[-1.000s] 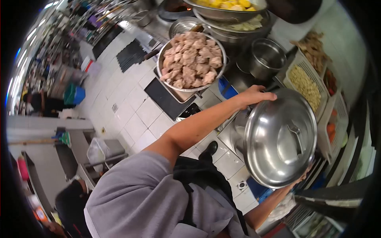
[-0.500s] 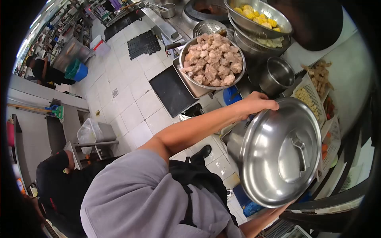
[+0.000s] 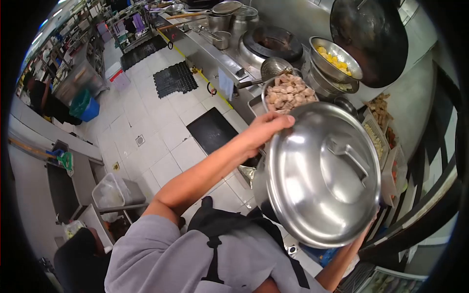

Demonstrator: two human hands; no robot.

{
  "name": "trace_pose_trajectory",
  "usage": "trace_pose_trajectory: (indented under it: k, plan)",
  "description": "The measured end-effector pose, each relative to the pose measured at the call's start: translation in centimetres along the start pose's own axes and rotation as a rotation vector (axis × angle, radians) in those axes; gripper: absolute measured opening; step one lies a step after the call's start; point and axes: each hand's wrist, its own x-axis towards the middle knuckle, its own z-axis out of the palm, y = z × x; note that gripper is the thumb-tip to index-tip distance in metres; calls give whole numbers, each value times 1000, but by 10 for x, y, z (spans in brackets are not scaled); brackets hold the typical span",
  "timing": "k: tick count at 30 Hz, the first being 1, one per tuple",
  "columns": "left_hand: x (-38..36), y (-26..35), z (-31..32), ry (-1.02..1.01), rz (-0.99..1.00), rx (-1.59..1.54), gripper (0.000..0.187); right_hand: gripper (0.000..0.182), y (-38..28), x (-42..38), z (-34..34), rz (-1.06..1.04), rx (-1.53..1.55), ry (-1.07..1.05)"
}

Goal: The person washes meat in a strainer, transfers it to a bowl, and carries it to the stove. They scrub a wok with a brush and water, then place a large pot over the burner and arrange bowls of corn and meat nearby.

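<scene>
A large steel pot [image 3: 261, 186] with a domed steel lid [image 3: 312, 195] is in front of my body, its top tilted toward the camera. My left hand [image 3: 273, 126] is closed at the upper left side, thumb over the lid's rim and fingers curled below it. My right forearm [image 3: 344, 259] reaches to the lower right edge of the lid, where the lid hides my right hand's fingers. Just beyond the lid is a bowl of pale meat chunks [image 3: 288, 94], partly covered by it.
A wok burner [image 3: 271, 43], a perforated ladle [image 3: 274, 69] and a colander with corn pieces [image 3: 337, 54] are on the counter ahead. Baskets of ingredients [image 3: 388, 171] line the right. A black mat [image 3: 211, 132] lies on the tiles. A co-worker [image 3: 80, 256] is at lower left.
The view has turned, and the lidded pot now covers part of the meat bowl. My left hand has shifted left in view, still at the pot's edge.
</scene>
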Motion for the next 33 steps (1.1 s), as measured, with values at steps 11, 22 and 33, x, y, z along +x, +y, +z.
trace_pose_trajectory:
  k: [11,22,33]
  plan:
    - [-94,84,-233,372,86,-29,53,27,-14,-88,309,371,322,-326]
    - [-85,180,-319,801,206,-237,56,24,-20,-37,583,362,488,-769]
    - [54,272,-404,744,224,-196,52,26,-82,46,737,349,464,-697]
